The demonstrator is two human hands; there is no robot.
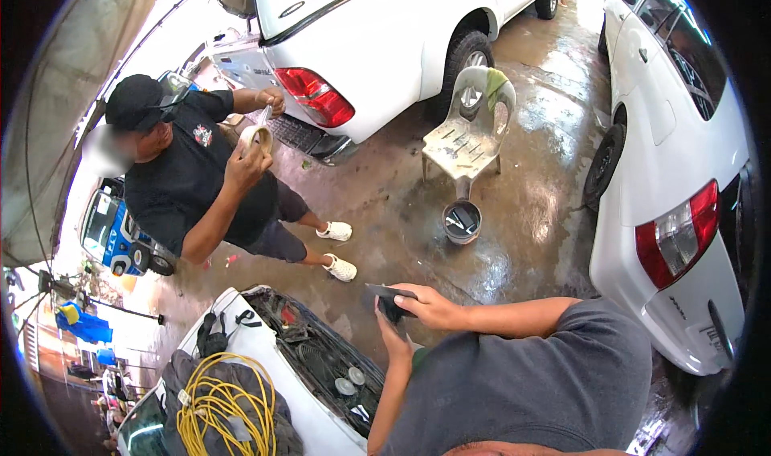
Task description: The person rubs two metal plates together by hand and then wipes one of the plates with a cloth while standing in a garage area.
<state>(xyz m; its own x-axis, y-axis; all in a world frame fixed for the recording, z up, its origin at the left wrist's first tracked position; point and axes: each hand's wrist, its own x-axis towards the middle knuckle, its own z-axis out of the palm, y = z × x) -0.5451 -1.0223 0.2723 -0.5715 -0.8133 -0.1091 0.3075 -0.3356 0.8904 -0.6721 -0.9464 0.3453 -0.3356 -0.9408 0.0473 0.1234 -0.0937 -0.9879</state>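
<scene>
In front of my body I hold a thin, dark grey sheet (376, 295) that looks like sandpaper, with a darker folded part beside it. My right hand (431, 306) has its fingers closed on the upper side of it. From below, my left hand (393, 337) grips the same sheet, its fingers partly hidden behind it. Both hands are close together, above the floor near the open front of a white car. A black bucket (450, 238) with dark and pale items in it stands on the wet floor ahead of me.
A worn plastic chair (458, 152) stands behind the bucket. White vehicles are ahead (377, 46) and at right (642, 167). At left, a person in black (193, 167) handles a tape roll (257, 139). A yellow cable (225, 408) lies coiled on the near car.
</scene>
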